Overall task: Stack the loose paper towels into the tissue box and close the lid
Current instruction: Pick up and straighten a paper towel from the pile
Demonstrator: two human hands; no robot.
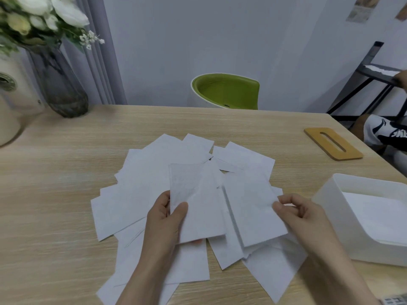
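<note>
Pinching thin rectangular paper towels (pixel 198 201), left hand (pixel 165 219) and right hand (pixel 297 214) each grip one sheet.

Loose paper towels (pixel 154 183) are lying fanned across the wooden desk (pixel 55 172). The left hand (pixel 165 219) is holding one folded towel (pixel 198 201) raised above the pile, thumb on top and fingers beneath. The right hand (pixel 297 214) is pinching the edge of a second towel (pixel 251 208) just beside it. The white tissue box (pixel 330 203) is standing open at the right, with towels already lying inside. Its wooden slotted lid (pixel 333 143) is lying flat, well apart from the box, near the desk's far right edge.
</note>
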